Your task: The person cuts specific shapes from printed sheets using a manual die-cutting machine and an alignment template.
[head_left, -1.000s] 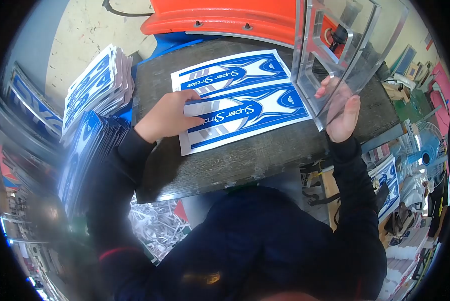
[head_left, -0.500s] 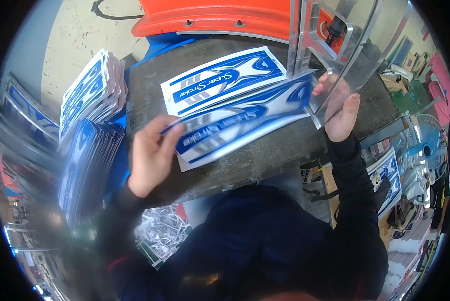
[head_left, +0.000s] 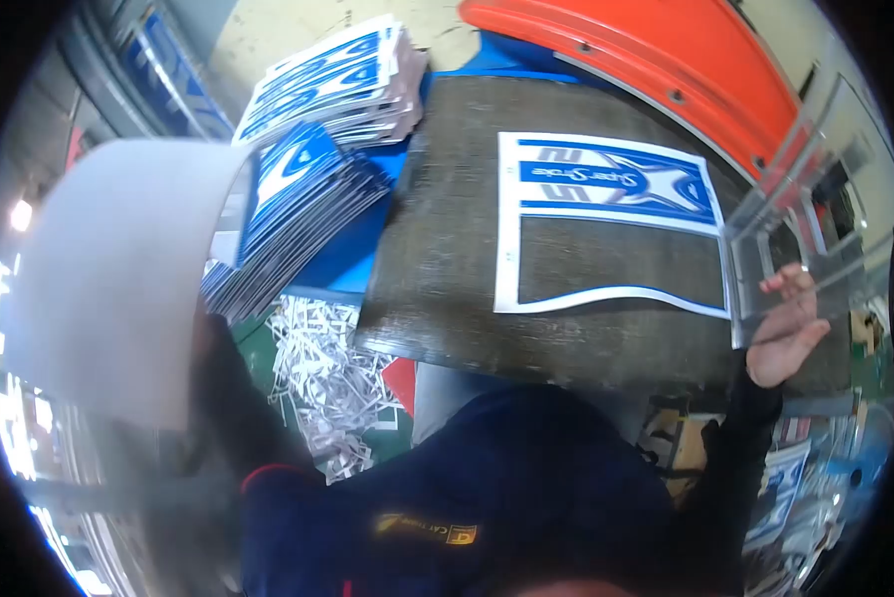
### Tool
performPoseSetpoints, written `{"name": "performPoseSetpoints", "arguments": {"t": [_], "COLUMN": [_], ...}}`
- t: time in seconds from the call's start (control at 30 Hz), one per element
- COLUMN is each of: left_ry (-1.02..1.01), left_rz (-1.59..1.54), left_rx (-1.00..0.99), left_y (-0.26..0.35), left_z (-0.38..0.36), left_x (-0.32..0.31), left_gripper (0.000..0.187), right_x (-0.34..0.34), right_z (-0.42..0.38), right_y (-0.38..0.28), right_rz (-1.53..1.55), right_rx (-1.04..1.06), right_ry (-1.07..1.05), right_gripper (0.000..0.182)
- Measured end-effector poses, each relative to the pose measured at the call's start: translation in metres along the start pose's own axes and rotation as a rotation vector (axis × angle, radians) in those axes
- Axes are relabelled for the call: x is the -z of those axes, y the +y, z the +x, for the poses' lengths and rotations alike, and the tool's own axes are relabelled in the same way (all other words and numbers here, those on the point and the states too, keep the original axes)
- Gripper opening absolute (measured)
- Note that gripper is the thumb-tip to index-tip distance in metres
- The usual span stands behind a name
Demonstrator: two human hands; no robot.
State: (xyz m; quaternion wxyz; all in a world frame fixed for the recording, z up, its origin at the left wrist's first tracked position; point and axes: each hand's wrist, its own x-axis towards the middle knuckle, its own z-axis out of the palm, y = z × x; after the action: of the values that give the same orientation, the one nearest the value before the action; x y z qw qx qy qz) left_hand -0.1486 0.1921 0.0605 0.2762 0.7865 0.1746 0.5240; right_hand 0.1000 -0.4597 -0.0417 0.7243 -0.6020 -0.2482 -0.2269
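A sheet [head_left: 118, 269] hangs in the air at the left, its plain white side facing me and blurred. My left hand is hidden behind it; only the dark left sleeve [head_left: 238, 398] reaches up to its edge. On the dark board [head_left: 457, 219] lies a white-bordered sticker sheet [head_left: 616, 179] with a blue "Super Stroke" print. Below that print is a rectangular opening showing the board. My right hand [head_left: 790, 328] is at the right, its fingers around a clear plastic frame [head_left: 750, 269] that stands against the sheet's right border.
Two stacks of blue-and-white printed pieces, a far stack [head_left: 337, 85] and a nearer stack [head_left: 298, 209], stand left of the board. White paper scraps [head_left: 317, 368] are heaped below. A curved orange part [head_left: 656, 60] runs along the back.
The lower printed piece has left the sheet, carried leftward by my left hand, and an opening shows there. My right hand stays at the clear frame. The view has turned left.
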Motion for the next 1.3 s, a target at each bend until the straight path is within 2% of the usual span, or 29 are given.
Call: {"name": "performPoseSetpoints", "arguments": {"t": [0.03,0.13,0.17,0.2,0.23,0.3,0.43,0.5,0.57,0.6,0.63,0.7,0.73,0.77,0.8,0.83,0.87,0.97,1.03,1.13,1.23,1.3], "left_ry": [0.021,-0.214,-0.297,-0.282,-0.394,-0.453,-0.433,-0.462,-0.575,-0.588,-0.59,-0.508,-0.276,-0.122,-0.052,-0.129,-0.294,-0.642,-0.809,-1.013,-1.123,-1.199], "left_rz": [0.019,-0.364,-0.497,-0.225,-0.069,-0.03,-0.094,-0.017,-0.063,-0.082,-0.082,0.644,0.937,1.079,0.977,0.697,0.528,0.201,0.175,0.169,0.201,0.23], "left_rx": [0.004,0.234,0.307,0.415,0.354,0.411,0.417,0.352,0.381,0.38,0.381,0.292,0.181,0.104,-0.178,-0.302,-0.367,-0.586,-0.64,-0.579,-0.569,-0.564], "left_y": [0.021,0.113,0.127,0.028,0.006,-0.028,-0.058,-0.068,-0.064,-0.072,-0.062,-0.023,-0.01,0.046,0.067,0.1,0.132,0.154,0.143,0.121,0.117,0.117], "left_z": [-0.004,-0.014,-0.015,0.019,0.027,0.032,0.048,0.05,0.048,0.051,0.051,0.042,0.029,0.014,0.004,-0.006,-0.019,-0.048,-0.066,-0.086,-0.081,-0.075], "left_x": [0.004,-0.002,-0.003,0.033,0.044,0.047,0.047,0.05,0.049,0.053,0.053,0.05,0.039,0.013,-0.001,-0.022,-0.043,-0.12,-0.181,-0.251,-0.268,-0.267], "left_gripper": [0.021,0.022,0.023,0.023,0.023,0.024,0.02,0.019,0.019,0.026,0.026,0.051,0.078,0.089,0.084,0.077,0.07,0.062,0.06,0.068,0.074,0.078], "right_x": [0.0,-0.006,-0.008,-0.011,-0.013,-0.011,-0.009,-0.008,-0.01,-0.009,-0.008,-0.005,-0.004,-0.003,-0.002,-0.001,0.001,-0.001,-0.007,-0.02,-0.023,-0.02], "right_z": [0.0,0.001,0.001,0.002,0.002,0.001,0.003,0.004,0.003,0.003,0.004,0.004,0.004,0.003,0.001,0.0,-0.002,-0.003,-0.006,-0.009,-0.009,-0.001], "right_y": [0.001,-0.003,-0.005,-0.006,-0.007,-0.006,-0.005,-0.005,-0.005,-0.005,-0.005,-0.003,-0.002,-0.002,-0.001,0.002,0.004,0.006,0.004,-0.014,-0.037,-0.05], "right_rz": [0.025,0.018,0.027,0.024,0.019,0.042,0.019,0.007,0.029,0.028,0.011,-0.006,0.008,0.017,0.008,-0.001,-0.017,0.106,0.118,-0.005,-0.17,-0.376], "right_rx": [0.0,-0.013,-0.013,-0.012,-0.01,-0.015,0.011,0.023,0.001,0.001,0.001,0.0,-0.008,-0.016,-0.016,-0.006,0.002,0.066,0.056,0.013,-0.015,0.089], "right_ry": [0.009,0.04,0.035,0.051,0.067,0.066,0.051,0.03,0.061,0.063,0.048,0.032,0.01,-0.009,-0.002,-0.021,-0.04,-0.136,-0.162,-0.198,-0.23,-0.286], "right_gripper": [0.09,0.088,0.088,0.087,0.087,0.085,0.083,0.083,0.083,0.083,0.085,0.086,0.088,0.089,0.089,0.09,0.091,0.078,0.073,0.073,0.07,0.069]}}
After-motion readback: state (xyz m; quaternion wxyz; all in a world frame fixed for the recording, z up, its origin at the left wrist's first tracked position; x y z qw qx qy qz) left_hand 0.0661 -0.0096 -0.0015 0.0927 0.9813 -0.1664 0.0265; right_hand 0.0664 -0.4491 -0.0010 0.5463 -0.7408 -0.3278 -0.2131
